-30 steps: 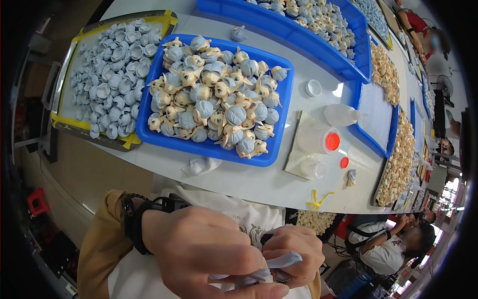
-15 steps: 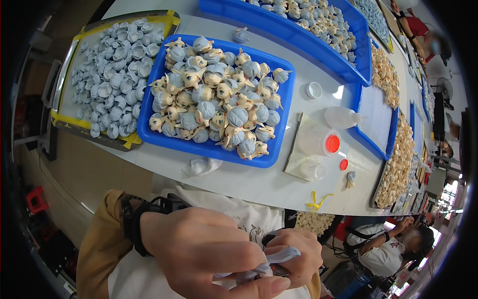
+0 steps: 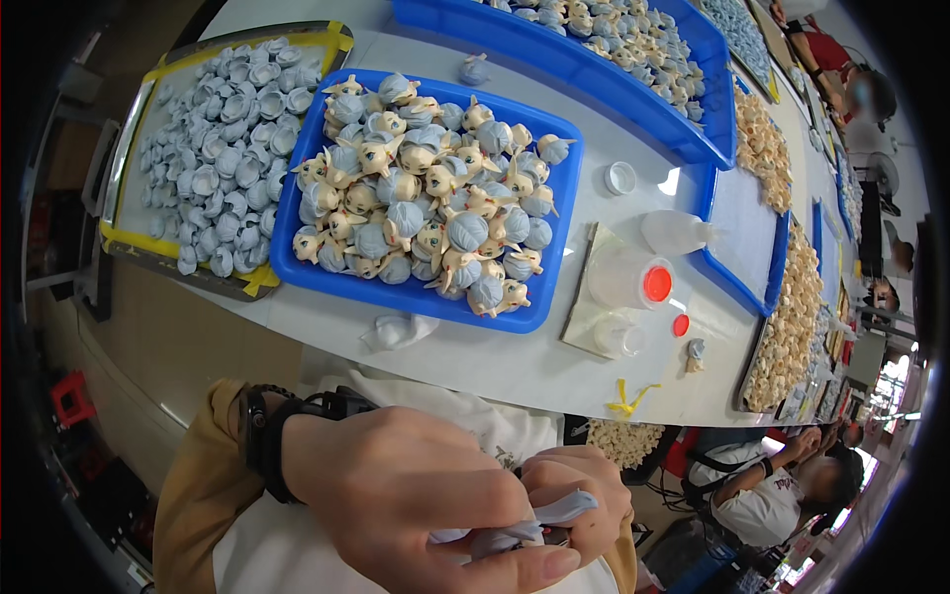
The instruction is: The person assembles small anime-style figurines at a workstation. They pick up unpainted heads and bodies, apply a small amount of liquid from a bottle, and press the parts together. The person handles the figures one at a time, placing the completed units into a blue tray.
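Note:
Low in front of my body, my left hand [image 3: 411, 495] is closed, thumb and index finger pinching a pale blue-grey doll hair piece [image 3: 567, 507]. My right hand [image 3: 582, 485] presses against it from the other side, fingers curled round the same piece. One curved strand sticks out between the hands. Whether a doll head sits within is hidden by my fingers. Beyond them on the table, a blue tray [image 3: 416, 302] is heaped with small cream doll heads wearing blue-grey hair.
Left of it, a yellow-taped tray [image 3: 124, 203] bears loose hair pieces. To the right are a clear squeeze bottle [image 3: 676, 233], a container with a red lid [image 3: 618, 277] and a single doll head [image 3: 696, 356]. A larger blue bin [image 3: 554, 69] stands behind. Another person [image 3: 757, 505] sits at right.
My right hand has shifted slightly left, closer against my left hand. Both keep their hold on the hair piece, and a little more of it shows above my left thumb.

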A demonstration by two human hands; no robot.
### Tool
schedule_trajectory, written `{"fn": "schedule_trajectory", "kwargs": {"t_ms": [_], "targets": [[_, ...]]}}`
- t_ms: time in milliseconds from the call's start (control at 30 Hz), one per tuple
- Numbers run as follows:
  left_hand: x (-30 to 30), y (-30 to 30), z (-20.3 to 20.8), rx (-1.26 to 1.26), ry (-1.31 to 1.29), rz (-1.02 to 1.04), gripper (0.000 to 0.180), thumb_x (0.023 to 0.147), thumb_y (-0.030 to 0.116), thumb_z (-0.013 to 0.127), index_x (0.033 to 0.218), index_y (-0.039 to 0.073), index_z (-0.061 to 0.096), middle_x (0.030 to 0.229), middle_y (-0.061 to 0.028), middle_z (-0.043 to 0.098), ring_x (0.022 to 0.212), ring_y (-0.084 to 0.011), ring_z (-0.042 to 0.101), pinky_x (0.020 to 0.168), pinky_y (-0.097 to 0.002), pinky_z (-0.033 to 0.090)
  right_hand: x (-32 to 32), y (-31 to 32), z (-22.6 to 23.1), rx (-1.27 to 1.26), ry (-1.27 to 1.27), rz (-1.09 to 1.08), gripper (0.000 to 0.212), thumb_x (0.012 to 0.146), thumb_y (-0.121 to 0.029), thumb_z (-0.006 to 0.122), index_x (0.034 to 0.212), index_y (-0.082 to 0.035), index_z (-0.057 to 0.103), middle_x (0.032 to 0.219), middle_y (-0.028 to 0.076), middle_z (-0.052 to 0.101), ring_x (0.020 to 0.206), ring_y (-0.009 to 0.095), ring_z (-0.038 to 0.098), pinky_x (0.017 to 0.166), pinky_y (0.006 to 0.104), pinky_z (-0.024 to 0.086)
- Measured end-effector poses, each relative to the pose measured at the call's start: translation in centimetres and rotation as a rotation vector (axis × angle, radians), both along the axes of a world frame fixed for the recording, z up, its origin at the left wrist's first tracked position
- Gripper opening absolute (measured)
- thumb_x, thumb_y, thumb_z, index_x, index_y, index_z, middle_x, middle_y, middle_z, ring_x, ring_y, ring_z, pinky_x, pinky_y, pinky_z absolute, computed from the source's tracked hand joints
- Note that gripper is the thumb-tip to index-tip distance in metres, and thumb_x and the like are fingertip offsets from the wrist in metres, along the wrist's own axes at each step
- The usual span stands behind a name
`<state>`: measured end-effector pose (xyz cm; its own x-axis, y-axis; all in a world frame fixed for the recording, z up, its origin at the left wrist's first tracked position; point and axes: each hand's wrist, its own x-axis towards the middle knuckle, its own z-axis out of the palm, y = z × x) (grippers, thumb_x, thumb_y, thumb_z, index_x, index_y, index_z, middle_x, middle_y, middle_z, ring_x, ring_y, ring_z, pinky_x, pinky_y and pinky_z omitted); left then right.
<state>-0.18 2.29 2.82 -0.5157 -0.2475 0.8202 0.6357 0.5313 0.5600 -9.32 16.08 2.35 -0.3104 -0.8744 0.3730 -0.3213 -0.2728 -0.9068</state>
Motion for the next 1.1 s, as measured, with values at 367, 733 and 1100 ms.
{"fn": "schedule_trajectory", "kwargs": {"t_ms": [367, 733, 1100], "targets": [[1.6, -1.0, 2.3, -0.075, -0.309, -0.041, 0.037, 0.065, 0.001, 0.067, 0.098, 0.010, 0.055, 0.069, -0.0051, 0.048, 0.051, -0.0188, 0.047, 0.044, -0.0276, 0.037, -1.6, -0.9, 2.9, 0.130, 0.237, 0.089, 0.009, 0.072, -0.002, 0.051, 0.079, -0.003, 0.045, 0.059, 0.010, 0.043, 0.044, 0.026, 0.046, 0.040, 0.0351, 0.037], [1.9, -0.6, 1.9, -0.059, -0.359, -0.081, 0.039, 0.062, 0.000, 0.069, 0.097, 0.011, 0.054, 0.067, -0.0058, 0.050, 0.051, -0.0208, 0.049, 0.042, -0.0286, 0.037, -0.9, -0.1, 3.7, 0.237, 0.310, 0.081, 0.008, 0.075, -0.005, 0.049, 0.076, -0.003, 0.041, 0.051, 0.010, 0.042, 0.041, 0.028, 0.046, 0.037, 0.0355, 0.036], [2.6, -0.5, 2.2, -0.100, -0.393, -0.086, 0.038, 0.062, 0.003, 0.069, 0.096, 0.011, 0.053, 0.070, -0.0072, 0.051, 0.052, -0.0236, 0.049, 0.044, -0.0325, 0.036, -1.1, 0.1, 3.2, 0.250, 0.218, 0.178, 0.009, 0.081, -0.011, 0.045, 0.079, -0.003, 0.041, 0.051, 0.011, 0.042, 0.042, 0.031, 0.047, 0.039, 0.0377, 0.037]]}}
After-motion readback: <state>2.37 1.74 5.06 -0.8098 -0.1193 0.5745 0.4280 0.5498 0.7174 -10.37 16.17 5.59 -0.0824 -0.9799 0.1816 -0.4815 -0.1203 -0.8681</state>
